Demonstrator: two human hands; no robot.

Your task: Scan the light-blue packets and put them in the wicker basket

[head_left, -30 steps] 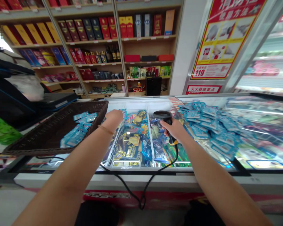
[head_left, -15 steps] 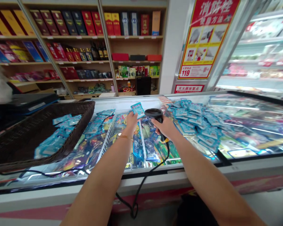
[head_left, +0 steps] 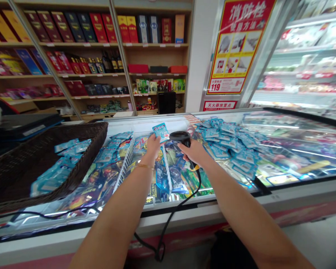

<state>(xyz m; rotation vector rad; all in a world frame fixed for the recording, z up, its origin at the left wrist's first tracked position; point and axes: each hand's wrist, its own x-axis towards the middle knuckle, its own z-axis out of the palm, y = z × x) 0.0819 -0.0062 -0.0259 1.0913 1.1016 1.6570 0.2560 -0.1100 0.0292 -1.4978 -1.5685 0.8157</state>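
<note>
Between its fingers my left hand (head_left: 153, 146) pinches a small light-blue packet (head_left: 161, 131), tilted above the glass-topped chest freezer (head_left: 145, 120). My right hand (head_left: 194, 152) is wrapped round the handle of a black barcode scanner (head_left: 180, 137), whose head is beside the packet on its right. A black cable (head_left: 172, 216) runs down from the scanner's grip over the freezer's front edge. To the right of the scanner, a heap of similar blue packets (head_left: 229, 138) lies on the glass. More blue packets (head_left: 113, 149) are spread out left of my left hand.
On the left stands a brown woven basket (head_left: 96, 138) holding several blue packets (head_left: 57, 170). Behind it is a dark device (head_left: 30, 125). Shelves of boxed goods (head_left: 154, 45) line the back wall, and a red poster (head_left: 235, 48) hangs on a pillar.
The view has turned slightly to the right, so everything sits a little further left. Both hands keep their hold on the packet and the scanner.
</note>
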